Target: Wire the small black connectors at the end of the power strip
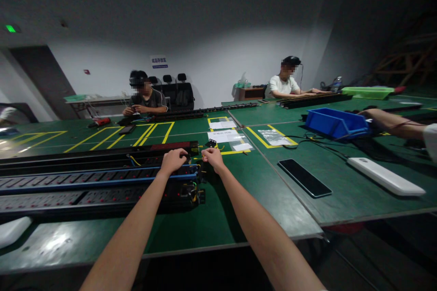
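Long power strips with rows of sockets lie side by side on the green table. My left hand (pixel 173 162) is closed, its fingers curled over the right end of the blue-edged power strip (pixel 112 176). Just past that end, my right hand (pixel 212 159) makes a pinch; whatever sits between its fingertips is too small to name. A small black slotted bracket (pixel 213 143) shows right behind my right hand. Nearer to me lies a black power strip (pixel 126 194), with wires and a black end piece (pixel 202 196) at its right end.
Right of my hands are a phone (pixel 304 177), a white power bank (pixel 385 176) with a cable and a blue bin (pixel 337 122). Another person's arm (pixel 396 122) reaches in beside the bin. Two people sit across the table. Paper sheets (pixel 225 137) lie behind my hands.
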A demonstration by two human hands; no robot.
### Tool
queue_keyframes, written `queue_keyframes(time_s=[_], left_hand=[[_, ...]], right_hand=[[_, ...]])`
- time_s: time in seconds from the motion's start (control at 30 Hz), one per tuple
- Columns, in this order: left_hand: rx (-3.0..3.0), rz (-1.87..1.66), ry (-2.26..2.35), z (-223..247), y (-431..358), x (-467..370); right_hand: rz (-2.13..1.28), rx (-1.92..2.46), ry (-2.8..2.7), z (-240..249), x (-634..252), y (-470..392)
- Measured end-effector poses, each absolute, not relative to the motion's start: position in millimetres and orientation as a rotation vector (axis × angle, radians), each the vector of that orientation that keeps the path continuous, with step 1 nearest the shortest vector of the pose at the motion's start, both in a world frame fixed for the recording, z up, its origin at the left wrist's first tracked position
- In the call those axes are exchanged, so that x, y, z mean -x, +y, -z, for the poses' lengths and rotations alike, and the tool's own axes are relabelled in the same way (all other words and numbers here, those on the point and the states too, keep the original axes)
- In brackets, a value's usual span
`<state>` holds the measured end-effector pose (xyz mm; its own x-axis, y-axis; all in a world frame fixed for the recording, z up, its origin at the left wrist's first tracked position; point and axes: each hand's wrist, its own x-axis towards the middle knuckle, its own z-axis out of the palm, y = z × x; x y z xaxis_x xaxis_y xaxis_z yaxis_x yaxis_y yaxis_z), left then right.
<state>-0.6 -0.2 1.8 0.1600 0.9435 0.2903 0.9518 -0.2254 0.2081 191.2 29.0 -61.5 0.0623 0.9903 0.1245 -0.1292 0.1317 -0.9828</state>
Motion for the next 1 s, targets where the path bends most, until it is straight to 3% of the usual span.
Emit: queue_keyframes(time_s=[1.0], left_hand=[[2.382,0.576,-1.913,0.4,2.3,2.1]], right_hand=[[-1.144,1.029,-1.112,61.4,-190.8,29.0]])
